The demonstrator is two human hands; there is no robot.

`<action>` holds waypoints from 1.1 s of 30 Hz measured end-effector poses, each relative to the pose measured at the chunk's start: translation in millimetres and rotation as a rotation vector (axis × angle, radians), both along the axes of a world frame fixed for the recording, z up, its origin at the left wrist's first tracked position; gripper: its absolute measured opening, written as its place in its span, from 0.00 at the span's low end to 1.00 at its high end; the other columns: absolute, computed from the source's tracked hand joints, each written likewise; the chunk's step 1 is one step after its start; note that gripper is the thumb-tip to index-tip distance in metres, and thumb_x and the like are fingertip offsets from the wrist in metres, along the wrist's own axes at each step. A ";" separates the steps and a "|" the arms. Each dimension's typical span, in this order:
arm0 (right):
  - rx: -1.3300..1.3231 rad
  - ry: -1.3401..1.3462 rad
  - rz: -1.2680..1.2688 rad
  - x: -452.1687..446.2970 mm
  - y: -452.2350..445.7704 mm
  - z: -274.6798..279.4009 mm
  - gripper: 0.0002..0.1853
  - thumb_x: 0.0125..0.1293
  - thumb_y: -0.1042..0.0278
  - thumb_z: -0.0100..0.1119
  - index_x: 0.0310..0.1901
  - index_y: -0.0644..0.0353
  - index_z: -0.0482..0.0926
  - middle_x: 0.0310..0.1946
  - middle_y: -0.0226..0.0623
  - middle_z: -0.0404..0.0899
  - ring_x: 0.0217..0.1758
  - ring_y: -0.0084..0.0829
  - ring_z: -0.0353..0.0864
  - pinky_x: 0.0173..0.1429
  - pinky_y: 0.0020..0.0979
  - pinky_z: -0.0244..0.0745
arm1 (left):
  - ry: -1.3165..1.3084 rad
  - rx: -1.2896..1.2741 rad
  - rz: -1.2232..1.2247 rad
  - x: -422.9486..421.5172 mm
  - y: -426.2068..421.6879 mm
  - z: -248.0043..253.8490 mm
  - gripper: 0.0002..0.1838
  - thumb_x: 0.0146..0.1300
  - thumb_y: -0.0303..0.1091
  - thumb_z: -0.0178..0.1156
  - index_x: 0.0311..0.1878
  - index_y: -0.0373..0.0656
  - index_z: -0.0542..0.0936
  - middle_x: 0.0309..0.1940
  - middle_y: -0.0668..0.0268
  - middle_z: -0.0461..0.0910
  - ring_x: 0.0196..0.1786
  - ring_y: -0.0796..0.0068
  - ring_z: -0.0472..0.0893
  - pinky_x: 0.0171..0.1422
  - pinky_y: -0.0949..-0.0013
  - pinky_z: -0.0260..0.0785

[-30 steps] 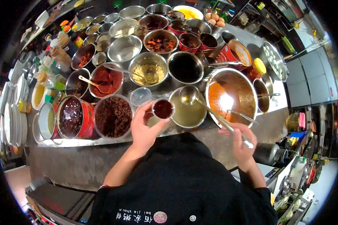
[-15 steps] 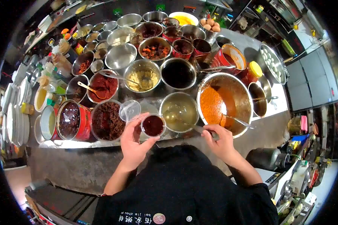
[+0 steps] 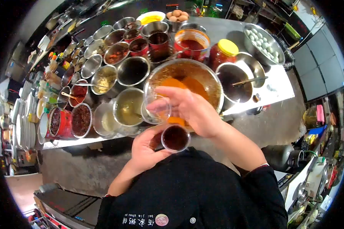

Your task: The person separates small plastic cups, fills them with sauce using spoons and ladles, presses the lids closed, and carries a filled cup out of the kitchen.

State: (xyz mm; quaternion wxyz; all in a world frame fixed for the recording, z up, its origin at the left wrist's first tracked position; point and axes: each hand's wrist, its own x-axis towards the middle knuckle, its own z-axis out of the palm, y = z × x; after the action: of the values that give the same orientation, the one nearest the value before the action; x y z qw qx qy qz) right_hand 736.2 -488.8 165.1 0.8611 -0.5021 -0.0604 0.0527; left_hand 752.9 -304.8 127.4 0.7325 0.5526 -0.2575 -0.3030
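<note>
My left hand [image 3: 143,150] is wrapped round a small clear plastic cup [image 3: 176,138] of dark red-brown sauce, held upright in front of my chest. A clear round lid [image 3: 156,110] stands raised at the cup's far side; whether it is hinged to the cup I cannot tell. My right hand [image 3: 197,110] reaches over beside the lid, fingers stretched out and overlapping it; a firm grip does not show. Behind them is a large steel bowl [image 3: 214,76] of orange sauce. To the left sits a steel bowl [image 3: 128,107] of pale yellowish liquid.
Several steel bowls and red tins of sauces crowd the counter, including a pot of dark liquid [image 3: 133,71]. A yellow-lidded jar [image 3: 223,53], a bowl of pale eggs [image 3: 263,44] and brown eggs [image 3: 177,16] stand farther back. Plates [image 3: 25,129] are stacked at left.
My right hand has let go of the utensil handle at the pale liquid and come to the lid. The cup has moved right and toward me. My view has shifted right.
</note>
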 end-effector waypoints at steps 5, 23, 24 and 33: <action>-0.463 -0.521 -0.191 -84.2 -69.0 10.6 0.14 0.69 0.67 0.45 0.37 0.67 0.80 0.41 0.43 0.81 0.51 0.43 0.76 0.58 0.40 0.68 | 0.022 -0.088 -0.052 -54.2 -59.5 -3.9 0.31 0.50 0.18 0.66 0.59 0.34 0.67 0.53 0.60 0.74 0.56 0.70 0.74 0.63 0.64 0.65; -0.779 -0.052 -0.966 -282.0 -165.5 -44.8 0.11 0.54 0.75 0.63 0.40 0.60 0.81 0.51 0.43 0.72 0.47 0.33 0.77 0.48 0.29 0.74 | 0.328 0.164 -0.585 -139.8 -250.0 -8.3 0.23 0.61 0.29 0.60 0.60 0.36 0.70 0.50 0.62 0.77 0.49 0.75 0.77 0.52 0.73 0.72; -0.756 0.020 -1.009 -286.9 -166.6 -45.7 0.12 0.54 0.75 0.63 0.42 0.60 0.79 0.49 0.41 0.73 0.46 0.33 0.77 0.48 0.30 0.74 | 0.359 0.262 -0.598 -143.8 -259.8 -9.3 0.21 0.62 0.29 0.59 0.59 0.38 0.72 0.49 0.64 0.77 0.48 0.78 0.77 0.50 0.75 0.72; -0.617 0.444 -1.081 -291.8 -211.5 -75.2 0.13 0.69 0.61 0.46 0.36 0.64 0.72 0.25 0.42 0.72 0.30 0.31 0.73 0.37 0.32 0.69 | 0.260 0.414 -0.812 -147.3 -328.0 -23.9 0.19 0.65 0.31 0.57 0.58 0.39 0.73 0.44 0.68 0.78 0.40 0.84 0.76 0.43 0.79 0.71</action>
State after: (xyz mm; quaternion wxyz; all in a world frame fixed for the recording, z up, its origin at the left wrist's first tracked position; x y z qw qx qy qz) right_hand 444.4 -700.3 89.9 0.5750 -0.6626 0.3969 -0.2698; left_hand 605.6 -632.9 103.5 0.4555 0.4989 -0.2931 -0.6765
